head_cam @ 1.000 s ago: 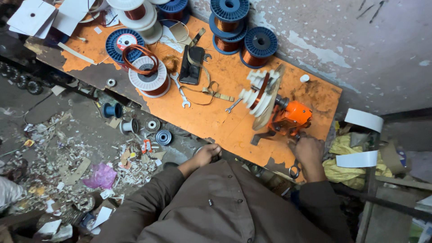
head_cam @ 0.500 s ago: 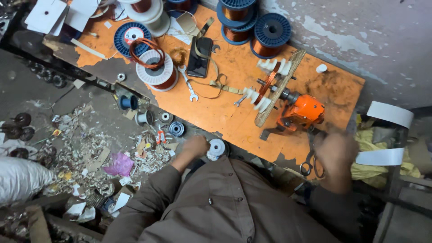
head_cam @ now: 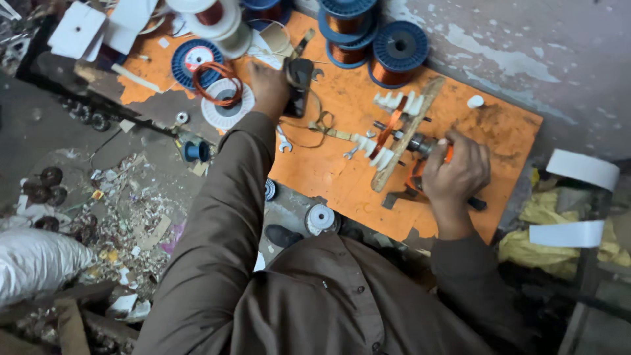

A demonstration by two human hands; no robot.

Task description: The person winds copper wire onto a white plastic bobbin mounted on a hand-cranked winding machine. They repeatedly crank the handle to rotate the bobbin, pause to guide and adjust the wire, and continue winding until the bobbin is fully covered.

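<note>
A wooden winding frame (head_cam: 401,141) with white stepped formers and a band of copper wire lies slanted near the middle of the orange tabletop (head_cam: 342,177), its axle running into an orange winder (head_cam: 447,156). The right hand (head_cam: 457,172) is closed over that winder, just beside the frame's lower right. Well apart to the upper left, the left hand (head_cam: 268,82) grips a dark phone-like device (head_cam: 299,82). Blue spools of copper wire (head_cam: 397,54) stand beyond, and a small wrench (head_cam: 282,139) lies below the left wrist.
</note>
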